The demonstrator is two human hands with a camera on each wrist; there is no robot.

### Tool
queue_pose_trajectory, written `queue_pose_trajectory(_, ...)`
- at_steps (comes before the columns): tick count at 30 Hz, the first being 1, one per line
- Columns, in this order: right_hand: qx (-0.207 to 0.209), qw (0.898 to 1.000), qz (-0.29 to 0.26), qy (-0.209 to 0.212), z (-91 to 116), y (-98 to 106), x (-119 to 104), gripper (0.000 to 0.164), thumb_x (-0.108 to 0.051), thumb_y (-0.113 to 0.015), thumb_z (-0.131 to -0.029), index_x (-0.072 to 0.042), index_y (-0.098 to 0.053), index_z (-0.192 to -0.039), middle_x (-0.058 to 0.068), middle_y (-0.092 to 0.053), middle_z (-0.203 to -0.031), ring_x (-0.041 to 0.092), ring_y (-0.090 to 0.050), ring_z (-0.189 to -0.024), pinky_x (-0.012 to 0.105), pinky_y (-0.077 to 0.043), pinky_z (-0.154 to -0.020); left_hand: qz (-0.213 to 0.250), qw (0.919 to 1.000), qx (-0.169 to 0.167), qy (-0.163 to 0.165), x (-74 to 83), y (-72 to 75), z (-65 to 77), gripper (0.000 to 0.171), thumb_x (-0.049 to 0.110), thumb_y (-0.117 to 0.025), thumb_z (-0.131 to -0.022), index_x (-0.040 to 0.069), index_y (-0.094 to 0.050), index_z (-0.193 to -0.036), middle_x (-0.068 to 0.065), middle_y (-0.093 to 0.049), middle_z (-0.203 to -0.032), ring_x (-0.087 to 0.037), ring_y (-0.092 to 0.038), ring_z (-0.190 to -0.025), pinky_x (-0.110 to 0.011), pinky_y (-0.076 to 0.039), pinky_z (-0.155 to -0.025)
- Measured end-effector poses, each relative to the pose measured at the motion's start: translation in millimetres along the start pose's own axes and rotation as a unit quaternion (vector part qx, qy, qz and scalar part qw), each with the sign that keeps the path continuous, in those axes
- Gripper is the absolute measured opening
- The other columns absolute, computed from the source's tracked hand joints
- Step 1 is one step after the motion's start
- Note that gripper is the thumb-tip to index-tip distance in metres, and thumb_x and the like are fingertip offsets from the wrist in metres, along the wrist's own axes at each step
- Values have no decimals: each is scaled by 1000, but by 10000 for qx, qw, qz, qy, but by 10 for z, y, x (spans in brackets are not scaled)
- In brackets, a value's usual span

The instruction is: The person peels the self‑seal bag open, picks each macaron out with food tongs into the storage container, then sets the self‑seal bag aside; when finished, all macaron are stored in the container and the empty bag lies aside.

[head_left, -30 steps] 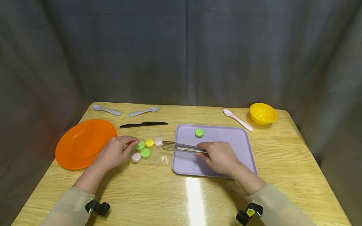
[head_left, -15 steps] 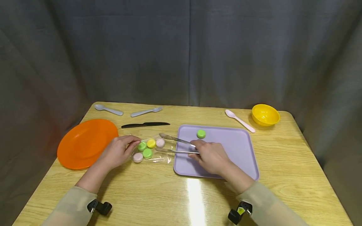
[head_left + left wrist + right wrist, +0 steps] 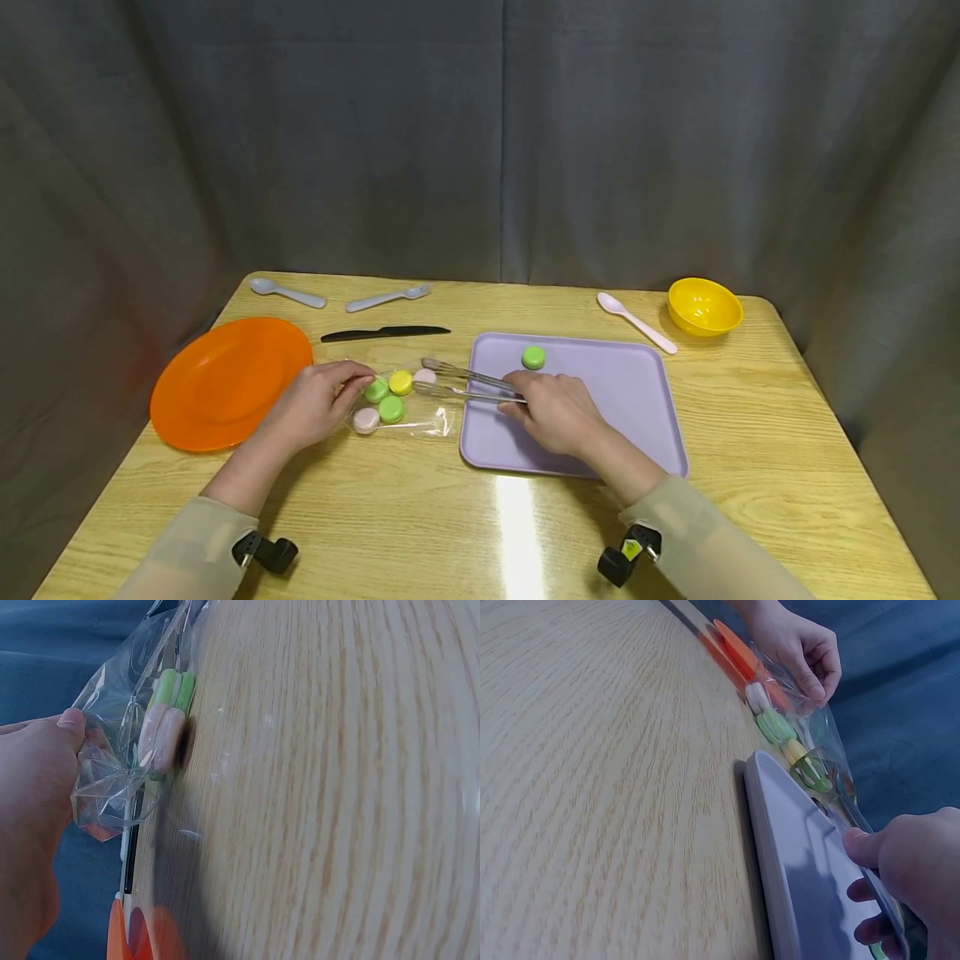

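Observation:
My left hand (image 3: 313,404) pinches the closed end of a clear plastic bag (image 3: 427,427). Inside the bag lie green, yellow and pink macarons, among them a yellow macaron (image 3: 401,382) and a green macaron (image 3: 391,409). With my right hand (image 3: 558,414) I hold metal tongs (image 3: 471,374) above the lilac tray (image 3: 630,400). The tongs' tips reach into the bag's right end, spread to either side of a pink macaron (image 3: 424,376); whether they touch it I cannot tell. In the left wrist view, the bag's film (image 3: 105,776) is lifted beside the macarons.
One green macaron (image 3: 533,357) sits on the tray. An orange plate (image 3: 228,383) stands at left. Behind are a grey spoon (image 3: 287,292), a grey fork (image 3: 386,298), a black knife (image 3: 384,332), a pink spoon (image 3: 636,322) and a yellow bowl (image 3: 703,307).
The tongs were nearly closed by the pink macaron, then spread wide, and their arms are now closer together around it. My left hand keeps its pinch on the bag.

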State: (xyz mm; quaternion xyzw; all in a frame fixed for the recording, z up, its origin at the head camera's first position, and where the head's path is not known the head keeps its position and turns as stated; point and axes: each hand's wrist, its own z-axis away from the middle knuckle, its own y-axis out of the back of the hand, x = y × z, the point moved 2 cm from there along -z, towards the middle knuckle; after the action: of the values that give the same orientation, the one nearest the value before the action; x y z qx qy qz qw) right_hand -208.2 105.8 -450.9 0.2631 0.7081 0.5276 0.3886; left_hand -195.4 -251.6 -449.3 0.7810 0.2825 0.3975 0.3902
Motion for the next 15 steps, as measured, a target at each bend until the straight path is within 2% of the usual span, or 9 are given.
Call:
queue_pose_trajectory(7, 93, 9999, -26, 47, 49, 28, 34, 36, -44, -75, -99, -19, -73, -125, -5, -76, -104, 23, -68, -74, 45, -52, -63, -31, 10000, -7, 91, 3, -3, -1, 11, 13, -72, -104, 9, -79, -110, -1, -78, -104, -16, -70, -85, -39, -58, -73)
queue_pose_trajectory(15, 138, 9998, -50, 124, 200, 126, 111, 36, -42, -76, -99, -19, -73, -125, -3, -77, -106, 17, -66, -75, 44, -52, -63, -43, 9998, -41, 169, -2, 1, 13, 12, 13, -71, -104, 7, -79, -112, -2, -78, -105, -16, -70, -85, -39, -59, -73)
